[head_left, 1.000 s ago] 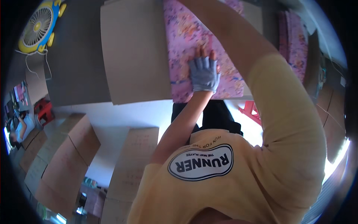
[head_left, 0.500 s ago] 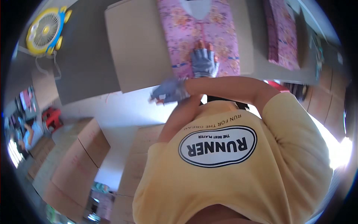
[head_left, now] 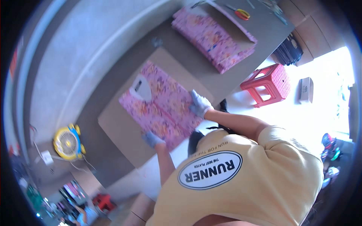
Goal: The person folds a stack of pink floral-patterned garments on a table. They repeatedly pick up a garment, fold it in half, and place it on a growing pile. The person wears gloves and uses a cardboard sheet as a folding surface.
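A folded pink patterned garment point(head_left: 162, 105) with a white collar insert lies on a brown cardboard sheet point(head_left: 120, 132) on a grey table point(head_left: 94, 79). My left hand point(head_left: 152, 139), in a grey glove, grips the garment's near corner. My right hand point(head_left: 200, 104), also gloved, holds the other near corner, fingers over its edge. My yellow shirt fills the lower right.
A stack of similar pink garments point(head_left: 215, 37) lies farther along the table, with orange-handled scissors point(head_left: 241, 14) beyond it. A red plastic stool point(head_left: 267, 83) and a small box point(head_left: 305, 89) stand on the floor. A yellow fan point(head_left: 68, 143) sits at the left.
The view has swung round, so the table now runs diagonally. My left hand has come up from the table's edge onto the garment's corner; my right hand has shifted to the other corner.
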`<state>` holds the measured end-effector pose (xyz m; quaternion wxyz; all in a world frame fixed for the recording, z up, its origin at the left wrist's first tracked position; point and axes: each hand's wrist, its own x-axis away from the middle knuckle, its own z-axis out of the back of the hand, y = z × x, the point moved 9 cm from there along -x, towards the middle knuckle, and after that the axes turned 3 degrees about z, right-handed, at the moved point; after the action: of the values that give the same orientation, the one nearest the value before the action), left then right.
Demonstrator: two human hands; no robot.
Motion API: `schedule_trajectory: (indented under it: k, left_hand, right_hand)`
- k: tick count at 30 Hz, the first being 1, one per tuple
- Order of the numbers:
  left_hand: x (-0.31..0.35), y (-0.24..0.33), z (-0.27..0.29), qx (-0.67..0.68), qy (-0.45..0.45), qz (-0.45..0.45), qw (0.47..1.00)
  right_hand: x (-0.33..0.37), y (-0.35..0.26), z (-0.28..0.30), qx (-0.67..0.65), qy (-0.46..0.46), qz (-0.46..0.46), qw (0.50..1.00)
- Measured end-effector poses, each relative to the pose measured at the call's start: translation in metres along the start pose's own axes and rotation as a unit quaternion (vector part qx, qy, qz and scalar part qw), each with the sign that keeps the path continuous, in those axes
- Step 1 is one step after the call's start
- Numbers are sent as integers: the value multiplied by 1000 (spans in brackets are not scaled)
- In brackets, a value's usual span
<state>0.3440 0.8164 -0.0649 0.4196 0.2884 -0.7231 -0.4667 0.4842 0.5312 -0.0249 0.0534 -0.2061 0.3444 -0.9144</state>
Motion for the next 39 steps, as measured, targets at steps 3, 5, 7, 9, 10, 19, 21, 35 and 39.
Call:
schedule_trajectory:
  k: [3,5,7,9,10,19,21,35,39]
  left_hand:
    - [43,33,-92,-40,-39,-36,998]
    - [68,45,-185,-30,-158,-78,984]
    - [106,70,-298,-45,-258,-134,956]
    - [158,98,-403,-48,-273,-168,946]
    - [159,102,-436,-90,-275,-181,940]
    - [100,-108,-467,-803,-199,-153,540]
    - [109,-106,-475,-813,-156,-241,507]
    - [198,-175,-592,-648,-237,-578,435]
    - [307,-101,-561,-472,-303,-668,489]
  right_hand:
    - [13,-7,121,-53,190,162,967]
    - [22,0,230,-32,289,209,934]
    - [22,14,341,14,420,293,859]
    - [-3,43,431,109,443,192,869]
    - [-21,50,465,116,456,174,865]
    - [-165,226,302,236,324,73,913]
    - [-169,235,298,233,302,61,922]
    - [102,466,256,-13,452,-154,879]
    - [267,663,185,4,428,-417,802]
